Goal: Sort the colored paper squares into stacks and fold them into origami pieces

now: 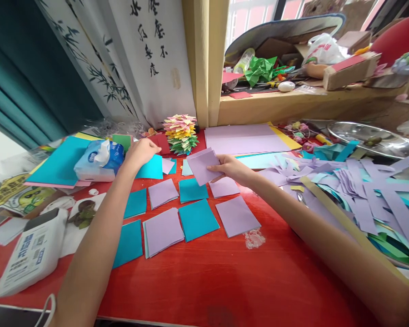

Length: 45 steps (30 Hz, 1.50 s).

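Head view: the right hand (232,169) pinches a small stack of lilac paper squares (203,165) by its right edge — thumb on top, fingers under, so the stack hangs fanned above the red table (204,277). The stack lies near flat, its corners pointing away toward the origami pile (181,133). The left hand (141,152), fingers curled, rests on a teal square (152,169) beside the tissue pack (98,160) — whether it grips, I cannot tell.

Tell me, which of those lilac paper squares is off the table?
The lilac squares pinched in the right hand, held above the red table. Every other lilac square lies flat, like the nearest one.
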Available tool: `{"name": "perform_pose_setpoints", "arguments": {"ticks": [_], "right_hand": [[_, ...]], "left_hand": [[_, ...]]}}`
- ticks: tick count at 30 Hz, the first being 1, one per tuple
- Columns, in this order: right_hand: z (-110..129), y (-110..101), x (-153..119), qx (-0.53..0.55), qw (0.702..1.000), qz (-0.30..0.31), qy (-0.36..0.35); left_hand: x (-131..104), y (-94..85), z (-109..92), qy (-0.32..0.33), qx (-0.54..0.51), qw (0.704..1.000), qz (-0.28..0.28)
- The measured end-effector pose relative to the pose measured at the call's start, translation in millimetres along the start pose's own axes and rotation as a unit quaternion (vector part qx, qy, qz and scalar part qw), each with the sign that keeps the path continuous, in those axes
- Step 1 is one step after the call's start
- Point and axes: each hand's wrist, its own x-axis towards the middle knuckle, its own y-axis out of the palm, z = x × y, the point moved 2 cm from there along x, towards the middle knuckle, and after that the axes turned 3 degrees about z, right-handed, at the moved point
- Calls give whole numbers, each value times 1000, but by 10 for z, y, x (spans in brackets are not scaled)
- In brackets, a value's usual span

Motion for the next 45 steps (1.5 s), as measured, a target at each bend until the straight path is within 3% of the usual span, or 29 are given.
{"name": "perform_pose_setpoints", "arguments": {"ticks": [2, 5, 7, 9, 13, 17, 22, 26, 29, 31, 34, 37, 40, 45], "right_hand": [[14, 19, -8, -1, 1000, 8, -9], [37, 45, -24, -8, 999, 25, -19], [50, 62, -35, -10, 999, 46, -25], [58, 70, -42, -9, 998, 57, -28], [63, 49, -38, -11, 1000, 22, -15], [46, 2, -12, -1, 999, -32, -4], [1, -28, 17, 16, 999, -49, -4], [-28, -19, 35, 5, 999, -53, 3], [-46, -13, 52, -3, 998, -63, -3], [-57, -12, 59, -4, 998, -70, -8], [-65, -10, 55, -4, 997, -78, -12], [-60, -6, 45, -7, 996, -88, -18], [-45, 4, 37, -7, 996, -83, -27], [23, 7, 7, 29, 998, -55, -32]], "left_hand": [[-122, -64, -286, 70, 9, 997, 12], [-339, -11, -660, 148, -113, 969, 164], [-439, 51, -798, 148, -148, 950, 230], [-462, 84, -832, 125, -169, 947, 242], [-319, -9, -662, 83, -205, 964, 149], [-105, -143, -283, 9, -221, 975, 30], [69, 36, 221, -67, -206, 976, 40], [115, 151, 390, -70, -97, 990, 72], [68, 37, 225, -37, 39, 998, 35], [-27, -60, -31, 11, 47, 999, 1], [-244, -61, -496, 101, -109, 983, 109], [-420, 33, -807, 143, -110, 973, 145], [-449, 140, -863, 144, -94, 976, 134], [-334, 201, -729, 139, -131, 974, 119]]}}
